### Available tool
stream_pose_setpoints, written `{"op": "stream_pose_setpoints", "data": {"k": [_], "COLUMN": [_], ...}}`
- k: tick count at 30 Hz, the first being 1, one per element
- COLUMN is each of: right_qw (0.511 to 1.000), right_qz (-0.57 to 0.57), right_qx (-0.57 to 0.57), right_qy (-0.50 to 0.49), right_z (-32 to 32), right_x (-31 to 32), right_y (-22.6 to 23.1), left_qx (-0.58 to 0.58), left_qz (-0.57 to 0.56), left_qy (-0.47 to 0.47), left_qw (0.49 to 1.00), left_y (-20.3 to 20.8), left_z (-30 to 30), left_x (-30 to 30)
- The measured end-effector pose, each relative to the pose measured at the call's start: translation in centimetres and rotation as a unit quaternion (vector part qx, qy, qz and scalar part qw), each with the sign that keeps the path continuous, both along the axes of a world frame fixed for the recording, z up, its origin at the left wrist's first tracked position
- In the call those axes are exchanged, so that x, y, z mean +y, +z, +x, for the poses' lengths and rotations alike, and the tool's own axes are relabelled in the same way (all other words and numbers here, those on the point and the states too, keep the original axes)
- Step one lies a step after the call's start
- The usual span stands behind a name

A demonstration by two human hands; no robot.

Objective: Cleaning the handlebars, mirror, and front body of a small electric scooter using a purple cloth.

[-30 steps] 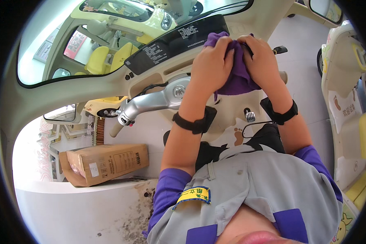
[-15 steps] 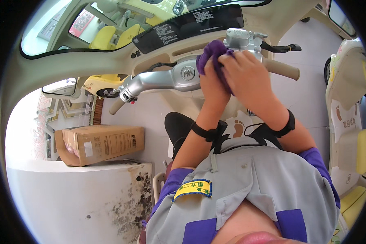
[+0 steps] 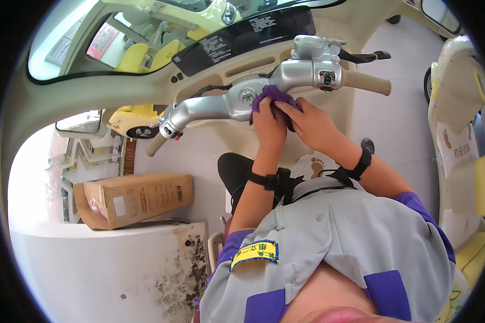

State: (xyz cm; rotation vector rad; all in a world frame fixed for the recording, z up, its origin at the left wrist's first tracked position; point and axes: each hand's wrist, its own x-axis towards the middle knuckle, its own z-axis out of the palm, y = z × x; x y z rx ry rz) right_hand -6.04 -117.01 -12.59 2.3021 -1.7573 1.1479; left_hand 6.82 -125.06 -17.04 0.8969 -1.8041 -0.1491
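Both of my hands are closed on one bunched purple cloth (image 3: 275,96), just below the middle of the silver handlebar (image 3: 210,110). My left hand (image 3: 270,125) holds its left side and my right hand (image 3: 311,121) its right side. The cloth lies against or very near the lower right of the handlebar's round centre emblem (image 3: 247,97); whether it touches I cannot tell. Parts of my fingertips are hidden in its folds. To the right, the beige grip (image 3: 367,84), the switch block (image 3: 327,79) and a silver reservoir with a black lever (image 3: 365,56) show uncovered.
A dark display panel (image 3: 243,40) runs along the cream dashboard beneath the windshield. At left, a cardboard box (image 3: 137,198) stands on a white, stained counter (image 3: 91,269). Another cream vehicle with yellow seats (image 3: 482,185) is close on the right. A round mirror (image 3: 442,15) sits at upper right.
My hands and the cloth have moved down and left, off the handlebar's right part toward its centre. The right switch block, hidden before, now shows.
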Motion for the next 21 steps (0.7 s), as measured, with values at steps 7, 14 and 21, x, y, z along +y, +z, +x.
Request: {"op": "stream_pose_setpoints", "data": {"k": [7,14,21], "right_qw": [0.983,0.969,0.973], "right_qz": [-0.166,-0.147,-0.105], "right_qx": [-0.071,-0.100,-0.107], "right_qy": [-0.043,-0.169,-0.175], "right_z": [-3.2,-7.4,-10.2], "right_x": [2.4,4.1,5.9], "right_y": [5.1,4.0,2.9], "left_qx": [0.023,-0.224,-0.130], "left_qz": [-0.153,-0.178,-0.117], "left_qy": [-0.087,-0.164,-0.213], "left_qw": [0.984,0.944,0.961], "left_y": [8.3,12.1,10.1], "left_z": [-2.5,-8.0,-9.5], "left_x": [2.7,4.3,8.2]}}
